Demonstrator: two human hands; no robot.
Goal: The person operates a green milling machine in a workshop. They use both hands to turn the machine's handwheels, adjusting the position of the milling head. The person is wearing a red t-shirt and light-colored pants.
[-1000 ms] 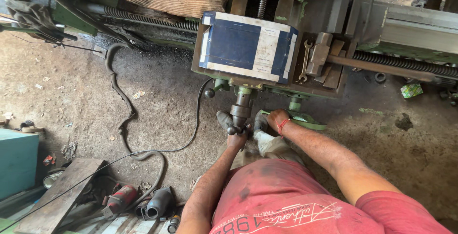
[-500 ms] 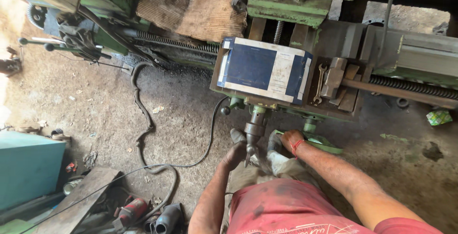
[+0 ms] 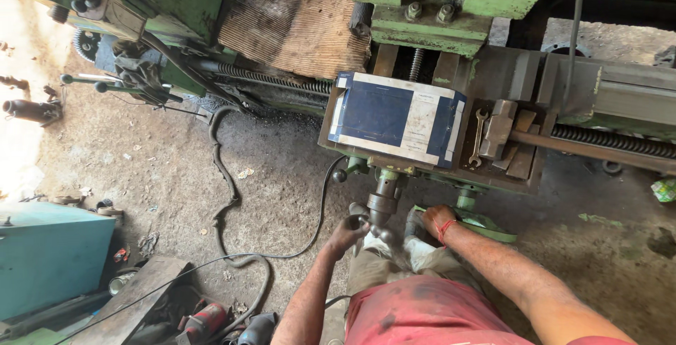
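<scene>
Left hand closed round handwheel grip, below blue-and-white box, as half a second ago. Handwheel hub under box. Right hand, fingers curled, stays on green lever right of hub. View has swung left; grips unchanged.

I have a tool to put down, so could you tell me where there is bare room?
Bare floor lies between the cable and the blue cabinet. The carriage top by the box and spanner is crowded.

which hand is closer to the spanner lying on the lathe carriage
Right. The right hand sits just below the carriage, under the spanner. The left hand grips the crank handle farther left.
</scene>
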